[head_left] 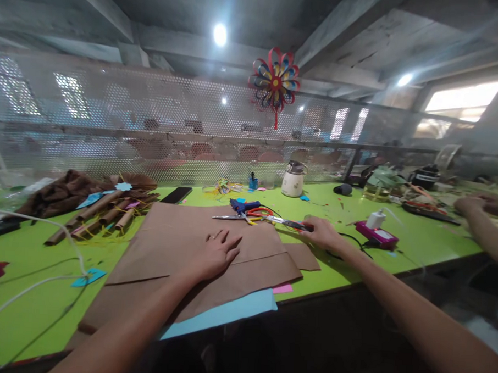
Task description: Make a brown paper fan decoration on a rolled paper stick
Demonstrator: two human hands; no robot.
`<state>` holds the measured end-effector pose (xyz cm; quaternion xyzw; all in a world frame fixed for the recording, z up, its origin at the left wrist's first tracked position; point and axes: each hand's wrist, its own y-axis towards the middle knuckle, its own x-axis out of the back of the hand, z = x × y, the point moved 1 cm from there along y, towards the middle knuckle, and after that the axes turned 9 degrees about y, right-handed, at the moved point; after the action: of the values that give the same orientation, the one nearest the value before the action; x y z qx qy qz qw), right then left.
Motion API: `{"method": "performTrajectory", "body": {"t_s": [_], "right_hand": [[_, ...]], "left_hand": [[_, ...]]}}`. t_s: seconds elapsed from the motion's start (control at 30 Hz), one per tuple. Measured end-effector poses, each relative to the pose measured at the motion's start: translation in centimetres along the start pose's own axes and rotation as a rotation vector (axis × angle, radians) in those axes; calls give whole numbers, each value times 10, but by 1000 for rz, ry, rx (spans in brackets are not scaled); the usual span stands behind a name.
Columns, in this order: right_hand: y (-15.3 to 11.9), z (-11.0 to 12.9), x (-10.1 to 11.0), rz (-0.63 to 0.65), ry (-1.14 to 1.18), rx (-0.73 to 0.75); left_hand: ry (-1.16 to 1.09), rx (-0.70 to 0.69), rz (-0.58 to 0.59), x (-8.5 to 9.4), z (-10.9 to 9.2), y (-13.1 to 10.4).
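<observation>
Brown paper sheets (245, 274) lie stacked on the green table, with a light blue sheet (227, 313) showing beneath their near edge. My left hand (218, 255) rests on the brown paper, fingers spread, a ring on one finger. To its right, my right hand (322, 233) is closed around the dark end of a long metal tool (286, 221), whose exact kind I cannot make out. Pliers or scissors with orange handles (258, 211) and a dark blue tool (242, 205) lie at the paper's far edge, partly overlapping the metal tool.
Brown paper rolls (103, 210) and a phone (176, 195) sit at the left. Behind are a white bottle (293, 179) and a blue jar (253, 183). A magenta device (376, 235) with a white plug stands at the right, near another person's hands (485, 205).
</observation>
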<state>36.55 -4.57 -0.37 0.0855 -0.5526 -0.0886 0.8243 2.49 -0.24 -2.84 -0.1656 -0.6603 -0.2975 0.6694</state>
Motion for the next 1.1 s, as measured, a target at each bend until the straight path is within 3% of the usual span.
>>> {"method": "performTrajectory", "body": {"t_s": [0.17, 0.6, 0.77, 1.1], "right_hand": [[-2, -5, -3, -38, -18, -39], [-8, -14, -6, -29, 64, 205], [-8, -17, 0, -8, 102, 191], [37, -21, 15, 262, 163, 220]], "left_hand": [[2, 2, 0, -1, 0, 0], [-3, -3, 12, -2, 1, 0], [0, 1, -3, -5, 1, 2], [21, -20, -24, -4, 2, 1]]}}
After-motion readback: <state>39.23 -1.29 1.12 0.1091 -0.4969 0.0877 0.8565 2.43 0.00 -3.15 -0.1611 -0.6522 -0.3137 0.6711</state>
